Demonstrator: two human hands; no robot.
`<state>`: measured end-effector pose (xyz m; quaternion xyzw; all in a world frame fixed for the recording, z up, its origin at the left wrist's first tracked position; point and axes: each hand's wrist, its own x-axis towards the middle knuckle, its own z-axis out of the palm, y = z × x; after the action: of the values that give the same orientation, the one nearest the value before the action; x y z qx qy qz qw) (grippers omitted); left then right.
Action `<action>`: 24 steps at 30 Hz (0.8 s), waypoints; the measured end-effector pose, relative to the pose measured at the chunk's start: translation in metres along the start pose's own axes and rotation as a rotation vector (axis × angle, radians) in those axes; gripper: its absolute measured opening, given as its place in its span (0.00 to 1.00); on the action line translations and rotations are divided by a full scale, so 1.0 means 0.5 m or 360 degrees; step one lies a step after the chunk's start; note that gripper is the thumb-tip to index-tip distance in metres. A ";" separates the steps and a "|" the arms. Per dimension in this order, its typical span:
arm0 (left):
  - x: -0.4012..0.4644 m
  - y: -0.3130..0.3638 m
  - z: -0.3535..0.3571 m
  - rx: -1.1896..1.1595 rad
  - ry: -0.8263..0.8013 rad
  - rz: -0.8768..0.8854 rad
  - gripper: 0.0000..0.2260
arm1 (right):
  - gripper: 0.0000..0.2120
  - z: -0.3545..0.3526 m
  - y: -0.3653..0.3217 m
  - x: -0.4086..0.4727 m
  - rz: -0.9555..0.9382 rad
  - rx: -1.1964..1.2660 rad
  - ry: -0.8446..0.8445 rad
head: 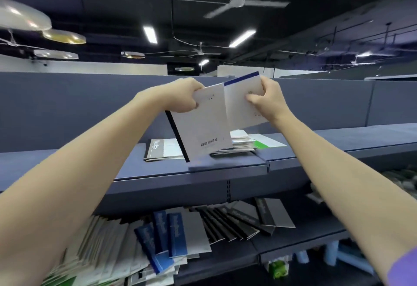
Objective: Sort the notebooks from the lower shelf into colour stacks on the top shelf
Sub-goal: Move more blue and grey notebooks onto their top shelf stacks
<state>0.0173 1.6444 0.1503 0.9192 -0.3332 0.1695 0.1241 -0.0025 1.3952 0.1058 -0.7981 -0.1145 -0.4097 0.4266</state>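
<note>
White-backed notebooks being held above top shelf (225,169): black-spined notebook (198,127) being gripped by left hand (180,95), blue-edged notebook (242,102) being pinched by right hand (266,100); edges overlapping, stacks (163,149) lying below.

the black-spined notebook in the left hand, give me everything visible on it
The black-spined notebook shows a pale grey-white cover, apparently card, with a narrow black spine strip down its left edge, a row of small dark icons near the bottom and tiny marks near the top. It is held upright, tilted, over the top shelf; its bottom corner looks close to or on the surface, blur prevents certainty. The left hand grips its upper left corner. A blue-spined notebook in the right hand overlaps its right edge.
</note>
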 end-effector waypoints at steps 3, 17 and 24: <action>0.019 -0.026 -0.007 0.0072 0.0145 -0.0082 0.12 | 0.12 0.023 0.015 0.014 -0.0150 -0.0030 0.0154; 0.020 -0.153 0.174 0.0570 0.0447 -0.0337 0.14 | 0.20 0.220 0.202 -0.041 -0.0035 -0.1075 -0.0616; 0.004 -0.240 0.326 0.0509 0.0029 -0.0473 0.15 | 0.32 0.267 0.236 -0.070 -0.0176 -0.1147 -0.0330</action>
<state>0.1347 1.6773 -0.0112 0.9646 -0.1616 0.2083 0.0033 0.1120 1.4325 -0.0299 -0.9268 -0.0483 -0.3633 0.0819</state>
